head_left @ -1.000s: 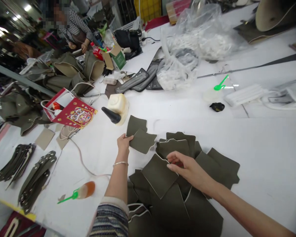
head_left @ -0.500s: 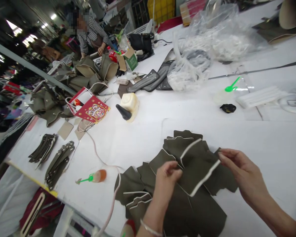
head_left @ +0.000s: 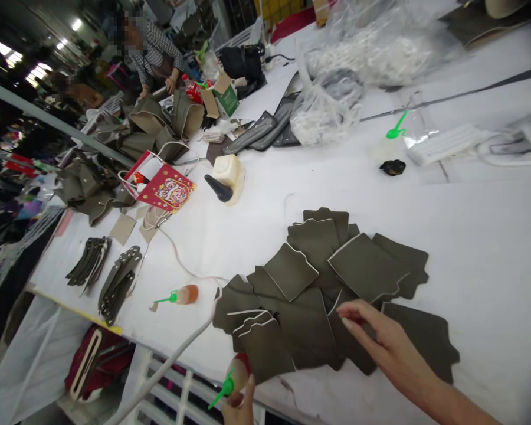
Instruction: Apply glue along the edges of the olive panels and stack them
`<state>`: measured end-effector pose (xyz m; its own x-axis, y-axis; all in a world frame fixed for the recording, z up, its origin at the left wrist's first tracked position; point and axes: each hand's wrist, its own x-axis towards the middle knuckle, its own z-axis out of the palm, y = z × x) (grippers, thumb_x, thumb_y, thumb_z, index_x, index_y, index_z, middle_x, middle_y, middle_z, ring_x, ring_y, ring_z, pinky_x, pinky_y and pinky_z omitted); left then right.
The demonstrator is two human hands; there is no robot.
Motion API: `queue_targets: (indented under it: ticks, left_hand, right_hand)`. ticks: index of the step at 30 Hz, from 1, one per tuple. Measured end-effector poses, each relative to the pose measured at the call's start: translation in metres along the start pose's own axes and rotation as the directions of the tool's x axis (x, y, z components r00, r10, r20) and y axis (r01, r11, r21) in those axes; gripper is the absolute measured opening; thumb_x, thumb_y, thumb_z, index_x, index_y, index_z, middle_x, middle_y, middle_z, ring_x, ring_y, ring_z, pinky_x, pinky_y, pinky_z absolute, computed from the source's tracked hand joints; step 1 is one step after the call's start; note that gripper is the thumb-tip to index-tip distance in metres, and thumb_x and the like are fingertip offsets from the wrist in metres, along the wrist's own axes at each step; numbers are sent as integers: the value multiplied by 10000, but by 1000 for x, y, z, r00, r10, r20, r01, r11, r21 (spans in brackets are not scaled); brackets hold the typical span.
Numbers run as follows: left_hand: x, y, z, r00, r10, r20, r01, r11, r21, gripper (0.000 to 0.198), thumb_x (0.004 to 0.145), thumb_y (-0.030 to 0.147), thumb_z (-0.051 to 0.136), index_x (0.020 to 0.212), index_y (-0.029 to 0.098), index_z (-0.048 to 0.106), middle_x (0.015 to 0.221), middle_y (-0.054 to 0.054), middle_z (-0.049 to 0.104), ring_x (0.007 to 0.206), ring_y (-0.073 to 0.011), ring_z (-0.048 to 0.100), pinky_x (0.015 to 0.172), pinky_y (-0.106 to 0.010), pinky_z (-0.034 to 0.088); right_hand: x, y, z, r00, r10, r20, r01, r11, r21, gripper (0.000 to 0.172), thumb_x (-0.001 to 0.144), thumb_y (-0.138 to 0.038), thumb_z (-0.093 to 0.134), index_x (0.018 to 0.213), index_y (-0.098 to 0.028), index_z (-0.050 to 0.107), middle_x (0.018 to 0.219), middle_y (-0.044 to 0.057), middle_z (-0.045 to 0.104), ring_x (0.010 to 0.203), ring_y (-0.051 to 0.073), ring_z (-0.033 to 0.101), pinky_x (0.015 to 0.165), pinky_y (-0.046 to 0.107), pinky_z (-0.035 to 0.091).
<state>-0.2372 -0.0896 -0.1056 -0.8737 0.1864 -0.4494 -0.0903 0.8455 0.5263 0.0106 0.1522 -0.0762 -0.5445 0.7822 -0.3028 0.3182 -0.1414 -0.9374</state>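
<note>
Dark olive, leather-like cut pieces [head_left: 307,321] with pale edges lie overlapping in a loose heap on the white table. At the table's front edge my left hand [head_left: 241,407] is closed round a small clear squeeze bottle [head_left: 238,373] with a green nozzle and reddish contents. The nozzle points down and left. My right hand [head_left: 378,333] is over the right part of the heap, thumb and fingertips brought together at the pale, slightly curled edge of one olive piece [head_left: 351,348]. A separate olive piece [head_left: 368,265] lies flat above that hand.
Another green-nozzled bottle [head_left: 186,294] lies left of the heap, near a pale hose [head_left: 172,357]. Behind are a cream container with black spout [head_left: 227,176], a red gift bag [head_left: 170,186] and plastic bags [head_left: 327,112]. Strap stacks [head_left: 119,283] lie left. A person [head_left: 159,59] works across the table.
Both hands have let go of the olive piece, which now lies flat on the heap. My left hand has moved down to the bottle; my right has moved left to another piece. The view shifted slightly.
</note>
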Motion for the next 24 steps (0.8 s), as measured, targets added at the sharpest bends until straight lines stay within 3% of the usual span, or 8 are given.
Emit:
queue_targets:
  ticks: [4, 10, 14, 16, 18, 20, 22, 24]
  left_hand:
    - [23, -10, 1, 996, -9, -91, 6, 999, -39, 457, 624, 602, 737, 772, 187, 617, 685, -48, 627, 816, -333, 676, 721, -467, 571]
    - [46, -15, 7, 989, 107, -105, -116, 989, -86, 637, 583, 604, 760, 1032, 189, 578, 824, -49, 684, 886, -318, 697, 813, -447, 577]
    - [40, -10, -12, 977, 197, -86, -203, 977, -62, 663, 556, 615, 755, 1029, 181, 590, 832, -57, 685, 871, -325, 693, 797, -432, 572]
    - [26, -7, -20, 961, 267, -69, -269, 962, -32, 656, 568, 593, 744, 1057, 180, 600, 880, -69, 688, 896, -326, 683, 823, -430, 557]
    - [7, -4, -24, 912, 410, -36, -409, 912, 24, 617, 592, 543, 726, 1079, 180, 611, 983, -98, 689, 956, -336, 664, 876, -445, 532]
    - [-16, 1, -21, 807, 589, 42, -591, 803, 77, 534, 627, 470, 692, 1073, 185, 623, 1067, -126, 680, 1014, -341, 639, 924, -466, 504]
    - [-39, 10, -12, 702, 699, 136, -712, 695, 101, 470, 647, 405, 668, 1066, 196, 628, 1064, -133, 683, 1020, -335, 630, 927, -476, 496]
    - [-59, 21, -1, 646, 732, 214, -761, 640, 109, 459, 651, 365, 672, 1078, 202, 624, 1043, -133, 680, 1007, -328, 626, 909, -470, 502]
  right_hand:
    - [-21, 0, 24, 981, 70, 178, -94, 987, 131, 166, 925, -367, 505, 922, -220, 583, 883, 29, 617, 828, 214, 572, 757, 331, 426]
    - [-47, 32, 64, 935, 179, 306, -271, 918, 291, 263, 789, -445, 540, 835, -187, 559, 725, 9, 568, 665, 175, 549, 607, 290, 413]
    - [-59, 48, 89, 882, 229, 412, -379, 865, 328, 365, 751, -490, 516, 925, -173, 570, 839, 62, 629, 708, 200, 620, 586, 287, 441]
    - [-65, 49, 97, 861, 223, 458, -397, 857, 329, 516, 747, -515, 522, 1116, -158, 573, 1034, 123, 639, 823, 240, 649, 639, 322, 488]
    - [-70, 45, 103, 849, 187, 494, -378, 868, 322, 775, 677, -491, 640, 1363, -175, 468, 1314, 172, 534, 1029, 298, 617, 781, 389, 516]
    - [-72, 39, 108, 840, 105, 532, -277, 927, 254, 1023, 596, -398, 758, 1501, -210, 321, 1518, 165, 338, 1292, 355, 445, 1021, 459, 413]
    - [-72, 32, 113, 826, 19, 563, -139, 975, 171, 1105, 580, -332, 801, 1536, -225, 258, 1582, 138, 224, 1426, 359, 243, 1154, 466, 241]
    - [-68, 29, 119, 849, -63, 524, -41, 982, 184, 1058, 599, -310, 793, 1525, -228, 289, 1559, 142, 262, 1419, 350, 267, 1162, 458, 231]
